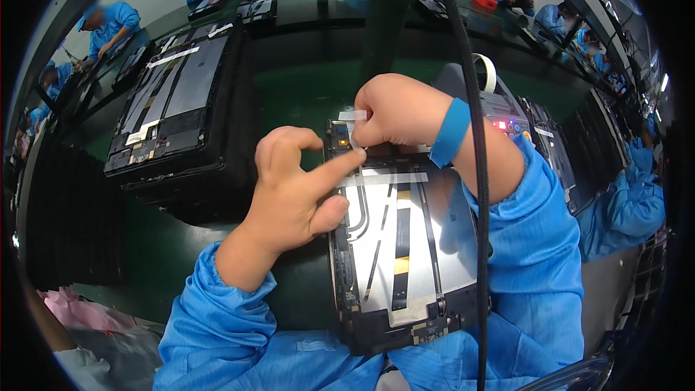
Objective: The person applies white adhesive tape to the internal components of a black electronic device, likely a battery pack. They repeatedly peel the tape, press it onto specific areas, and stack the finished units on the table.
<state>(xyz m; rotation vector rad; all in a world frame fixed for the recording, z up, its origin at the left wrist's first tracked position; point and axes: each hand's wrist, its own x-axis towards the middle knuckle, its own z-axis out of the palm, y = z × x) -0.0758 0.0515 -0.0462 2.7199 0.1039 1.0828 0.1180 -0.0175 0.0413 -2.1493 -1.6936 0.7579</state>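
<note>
In front of me lies an opened tablet [456, 246], its bright silver inner panel crossed by dark flat cables and pale tape [391, 179]. My left hand [289, 188] has its index finger stretched onto the tablet's upper left part, with the thumb apart and the other fingers bent; it holds nothing visible. Close beside that fingertip, my right hand [398, 112] is closed in a pinch above the tablet's top edge. A short whitish strip [352, 115] shows at its fingers. Whatever sits between the right fingertips is hidden. A blue band [450, 132] circles my right wrist.
A tall stack of similar opened tablets [181, 94] stands on the green table [289, 94] to the left. More tablets [550, 145] and a device with lit red digits [501, 124] are at the right. A black cable [474, 101] hangs in front. People in blue work beyond.
</note>
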